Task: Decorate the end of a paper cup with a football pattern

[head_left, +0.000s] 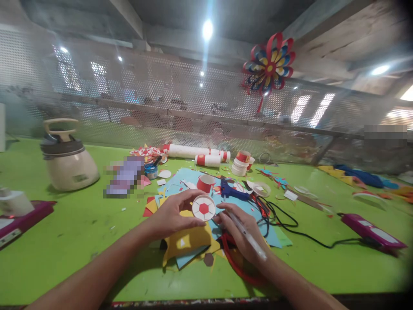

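Observation:
My left hand (169, 214) holds up a round white paper disc (204, 208) between thumb and fingers. The disc has a raised rim, a red hexagon at its centre and dark lines running out to the edge. It resembles the bottom of a paper cup, but its depth is hidden. My right hand (240, 226) is closed around a clear-barrelled pen (248, 236), with the tip end close to the disc's right side. Just behind the disc stands a red paper cup (205, 182). Under both hands lie yellow paper cutouts (189, 241) and blue paper sheets (185, 176).
A blue glue gun (234, 190) lies beyond my right hand, near black cables (284, 219) leading to a purple power strip (371, 232). Stacked cups (241, 163), a phone (125, 175), a blue jar (150, 171) and a beige kettle (69, 165) stand or lie farther back.

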Demonstrator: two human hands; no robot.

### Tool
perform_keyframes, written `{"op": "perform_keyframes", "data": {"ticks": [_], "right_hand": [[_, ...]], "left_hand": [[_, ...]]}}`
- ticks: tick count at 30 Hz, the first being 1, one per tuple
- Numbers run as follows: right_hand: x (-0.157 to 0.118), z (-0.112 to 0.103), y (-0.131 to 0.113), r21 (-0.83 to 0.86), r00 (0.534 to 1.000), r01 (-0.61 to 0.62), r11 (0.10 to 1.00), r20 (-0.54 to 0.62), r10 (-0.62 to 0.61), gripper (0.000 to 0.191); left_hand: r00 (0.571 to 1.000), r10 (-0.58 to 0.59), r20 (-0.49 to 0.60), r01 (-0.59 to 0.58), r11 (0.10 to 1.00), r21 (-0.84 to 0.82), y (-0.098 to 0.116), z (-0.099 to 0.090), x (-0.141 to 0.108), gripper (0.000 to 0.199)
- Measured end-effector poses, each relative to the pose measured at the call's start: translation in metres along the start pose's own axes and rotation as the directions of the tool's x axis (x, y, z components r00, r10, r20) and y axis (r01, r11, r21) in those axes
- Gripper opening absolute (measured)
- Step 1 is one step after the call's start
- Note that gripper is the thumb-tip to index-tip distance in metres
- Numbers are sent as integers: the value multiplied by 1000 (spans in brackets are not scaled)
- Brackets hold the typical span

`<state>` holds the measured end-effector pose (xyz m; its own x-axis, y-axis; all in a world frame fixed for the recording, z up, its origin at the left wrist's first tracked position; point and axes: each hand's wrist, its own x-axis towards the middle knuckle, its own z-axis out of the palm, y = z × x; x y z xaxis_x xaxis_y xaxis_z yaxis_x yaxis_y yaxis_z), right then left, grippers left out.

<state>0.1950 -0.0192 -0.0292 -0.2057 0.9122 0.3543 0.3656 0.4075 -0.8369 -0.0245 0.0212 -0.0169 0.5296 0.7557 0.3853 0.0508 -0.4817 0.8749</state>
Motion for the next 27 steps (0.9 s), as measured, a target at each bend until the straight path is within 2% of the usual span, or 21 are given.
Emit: {"op": "perform_keyframes", "data": {"ticks": [3, 7, 9, 12, 15, 18, 24, 27], "right_hand": [[3, -7, -6, -39, 1000, 17, 999, 21, -16, 29], [13, -29, -29, -68, 999, 45, 997, -5, -45, 27], [20, -44, -41, -52, 999, 51, 997, 6, -50, 37], [33, -66, -52, 33, 990, 44, 998, -132, -40, 42], [44, -78, -52, 92, 960, 53, 994, -279, -25, 33], [47, -73, -41, 118, 955, 27, 993, -295, 9, 24], [34, -36, -13, 86, 984, -85, 993, -152, 98, 19], [29, -28, -4, 47, 988, -113, 992, -105, 117, 17]], "left_hand": [[999, 25, -26, -23, 997, 68, -1, -2, 0, 55], [998, 60, -20, -56, 985, 165, 4, -2, -1, 50], [996, 82, -14, -78, 974, 214, 7, -1, -1, 48], [993, 120, -10, -112, 952, 284, 8, 0, -1, 46], [989, 145, -6, -134, 926, 353, 5, 0, 0, 44], [991, 134, 4, -123, 896, 427, 2, 1, 1, 42], [996, 25, 82, -67, 822, 566, 2, 1, 3, 40], [989, -29, 146, -63, 804, 591, -3, -4, 3, 39]]}}
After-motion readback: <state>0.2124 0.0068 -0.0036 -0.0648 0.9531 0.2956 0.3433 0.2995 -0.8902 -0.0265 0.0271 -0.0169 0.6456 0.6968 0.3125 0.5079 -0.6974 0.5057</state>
